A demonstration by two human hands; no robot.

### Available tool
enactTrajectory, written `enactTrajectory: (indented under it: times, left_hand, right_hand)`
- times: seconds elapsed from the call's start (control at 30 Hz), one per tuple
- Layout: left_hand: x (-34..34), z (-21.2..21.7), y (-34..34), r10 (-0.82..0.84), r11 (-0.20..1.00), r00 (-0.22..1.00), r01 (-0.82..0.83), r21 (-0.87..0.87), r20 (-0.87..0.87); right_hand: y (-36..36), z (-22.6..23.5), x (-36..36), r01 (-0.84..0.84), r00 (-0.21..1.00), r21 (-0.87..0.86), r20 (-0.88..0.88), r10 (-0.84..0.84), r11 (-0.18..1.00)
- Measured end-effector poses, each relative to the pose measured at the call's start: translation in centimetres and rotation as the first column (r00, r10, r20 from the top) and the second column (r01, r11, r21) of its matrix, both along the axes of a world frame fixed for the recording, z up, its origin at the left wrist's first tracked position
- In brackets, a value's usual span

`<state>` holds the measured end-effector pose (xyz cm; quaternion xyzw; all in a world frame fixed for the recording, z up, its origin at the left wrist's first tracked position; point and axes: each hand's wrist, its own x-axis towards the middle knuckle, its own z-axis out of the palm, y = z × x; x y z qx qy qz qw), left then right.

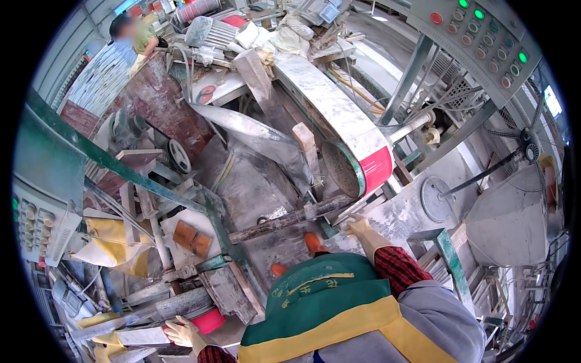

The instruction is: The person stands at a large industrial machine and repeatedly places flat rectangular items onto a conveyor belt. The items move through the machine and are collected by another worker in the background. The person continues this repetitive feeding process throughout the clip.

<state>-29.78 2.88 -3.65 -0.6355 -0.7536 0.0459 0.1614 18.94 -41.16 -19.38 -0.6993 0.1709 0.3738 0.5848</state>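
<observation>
Your gloved left hand [183, 332] lies open on a pale slab [142, 336] beside a red wheel [210, 320]; your right hand [358, 227] presses open on the dusty tabletop [399, 212].

We extend our gloved right hand [359, 228] forward with fingers spread and palm down, red plaid sleeve showing, while our gloved left hand [183, 333] reaches low to the left, fingers curled.

left hand [181, 331] on wheel [209, 320], lower left | right hand [358, 227] on slab [399, 218], right | belt guard [339, 115] behind slab
</observation>
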Motion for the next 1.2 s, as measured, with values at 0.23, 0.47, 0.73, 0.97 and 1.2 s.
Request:
enactTrajectory:
  times: [0.23,0.47,0.73,0.97,1.2]
  left_hand:
    - [1.6,1.1,-1.2,0.017,1.000,1.000,-0.017,-0.015,-0.002]
    - [2.0,0.4,-1.8,-0.015,0.999,1.000,0.016,0.041,-0.026]
    - [1.2,-1.3,-2.0,-0.120,0.966,0.989,0.135,0.222,-0.083]
    - [1.5,-1.8,-2.4,-0.149,0.955,0.985,0.167,0.246,-0.093]
    - [2.6,-1.0,-3.2,-0.093,0.982,0.993,0.103,0.157,-0.071]
  right_hand:
    - [2.9,1.0,-2.3,-0.372,0.924,-0.038,0.077,0.374,0.927]
    - [0.8,0.8,-2.4,-0.428,0.887,-0.242,0.074,0.456,0.871]
    - [0.7,1.7,-2.4,-0.441,0.889,-0.198,0.037,0.456,0.875]
    - [0.9,1.4,-2.1,-0.485,0.864,-0.213,0.030,0.502,0.848]
    - [1.2,2.4,-2.5,-0.470,0.878,-0.170,0.005,0.478,0.866]
